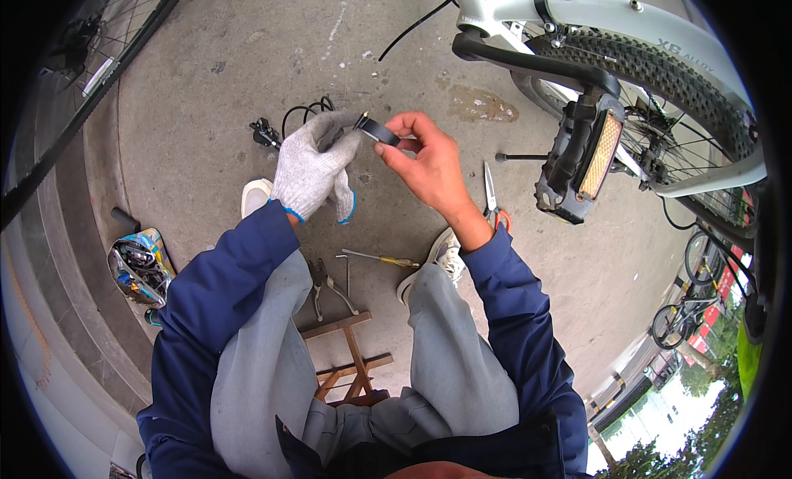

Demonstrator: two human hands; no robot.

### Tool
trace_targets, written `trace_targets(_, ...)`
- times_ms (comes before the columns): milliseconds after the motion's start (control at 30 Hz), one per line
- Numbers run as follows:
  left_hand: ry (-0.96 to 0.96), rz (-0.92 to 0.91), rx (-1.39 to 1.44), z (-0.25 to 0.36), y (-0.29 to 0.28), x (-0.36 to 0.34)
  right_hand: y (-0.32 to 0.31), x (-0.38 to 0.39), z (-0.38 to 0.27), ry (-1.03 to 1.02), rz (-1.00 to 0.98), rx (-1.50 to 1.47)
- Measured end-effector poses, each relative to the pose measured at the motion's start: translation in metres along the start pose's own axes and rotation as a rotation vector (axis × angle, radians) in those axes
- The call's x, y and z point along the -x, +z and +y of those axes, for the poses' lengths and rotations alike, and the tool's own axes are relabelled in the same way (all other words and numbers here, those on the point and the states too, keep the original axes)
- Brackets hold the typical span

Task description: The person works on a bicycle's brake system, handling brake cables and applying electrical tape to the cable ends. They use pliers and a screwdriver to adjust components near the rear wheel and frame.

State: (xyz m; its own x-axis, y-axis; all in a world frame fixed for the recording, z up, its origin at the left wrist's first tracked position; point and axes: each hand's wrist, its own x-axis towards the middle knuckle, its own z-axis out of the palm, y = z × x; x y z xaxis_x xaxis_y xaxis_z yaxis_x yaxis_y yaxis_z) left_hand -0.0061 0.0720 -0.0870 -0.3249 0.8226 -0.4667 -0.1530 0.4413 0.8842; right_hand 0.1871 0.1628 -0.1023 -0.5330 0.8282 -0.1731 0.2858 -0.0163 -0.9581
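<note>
On the left, a bag of tools (pixel 140 267) lies on the concrete floor (pixel 206 91). The gloved left hand (pixel 312 169) is closed around one end of a small black part (pixel 379 132), held in the air above the floor. The bare right hand (pixel 425 161) pinches its other end. I think both hands should stay steady, near the body. Right, the bicycle pedal (pixel 582 161).

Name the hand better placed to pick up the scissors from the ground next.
Right. The bare right hand is closest to the scissors lying just beyond its wrist, though it pinches the black part; the gloved left hand is farther away.
</note>
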Motion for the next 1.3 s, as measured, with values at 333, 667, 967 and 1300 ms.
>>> trace_targets(333, 0.017, -0.028, -0.07, -0.003, 0.001, -0.007, 0.003, -0.001, 0.01, -0.026, 0.011, 0.027)
trace_targets(667, -0.084, -0.015, -0.029, 0.002, 0.008, -0.042, -0.008, -0.029, 0.017, -0.065, 0.011, 0.152)
trace_targets(967, -0.137, -0.015, -0.062, -0.008, 0.015, -0.091, -0.014, -0.073, 0.047, -0.101, 0.0, 0.198)
trace_targets(1300, -0.078, 0.029, 0.015, -0.01, 0.022, -0.106, -0.018, -0.122, 0.039, -0.232, 0.087, 0.051)
